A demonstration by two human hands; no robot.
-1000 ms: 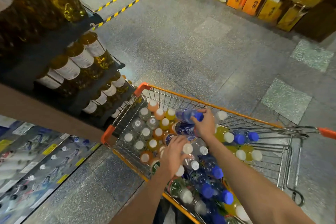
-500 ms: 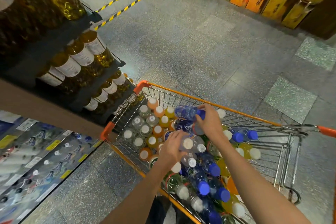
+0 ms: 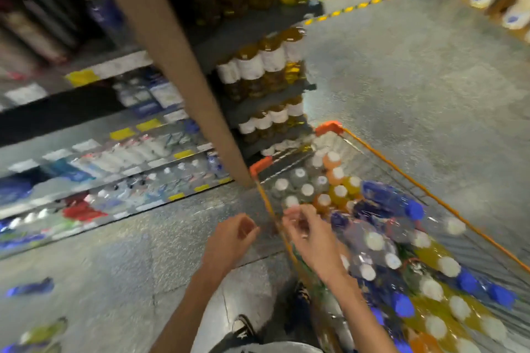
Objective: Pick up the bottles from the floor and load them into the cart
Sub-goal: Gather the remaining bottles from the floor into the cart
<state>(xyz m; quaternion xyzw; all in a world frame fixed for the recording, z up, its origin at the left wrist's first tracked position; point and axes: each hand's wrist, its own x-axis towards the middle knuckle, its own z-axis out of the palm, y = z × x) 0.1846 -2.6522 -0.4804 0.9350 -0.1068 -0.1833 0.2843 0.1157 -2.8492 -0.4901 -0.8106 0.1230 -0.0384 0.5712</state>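
Head view, heavy motion blur, so fine detail is limited. Left hand [image 3: 233, 233]: fingers loosely curled toward the palm, nothing in them, hovering over the grey speckled floor [image 3: 137, 261] just outside the cart's near-left rim. Right hand [image 3: 308, 233]: fingers also loosely bent; I see no bottle in them, but blur stops me ruling out a light touch on a cap or on the rim. It sits at the rim of the orange-framed wire shopping cart [image 3: 329, 127], over the edge of the load.

Cart contents: packed. White-capped clear and orange-drink plastic bottles [image 3: 324, 180] stand upright at the far end. Blue-capped clear plastic bottles [image 3: 387, 200] lie on their sides on top. More white- and blue-capped bottles fill the near end. No bare basket floor visible.

Left on the floor, well apart from the cart at lower left: a blue-labelled bottle lying on its side [image 3: 30, 286], and a yellow-green bottle at the frame's bottom edge [image 3: 43, 332], with something blue just beside it, too blurred to identify.

Judgement: most of the load is done, with at least two bottles remaining. Both hands look free, so the next step is probably a reach down-left for the floor bottles. Risk: little room on top, so added bottles could roll off the stacked layer.

Surroundings: shelving with yellow oil bottles [image 3: 269, 60] touching or just beside the cart's far-left corner.
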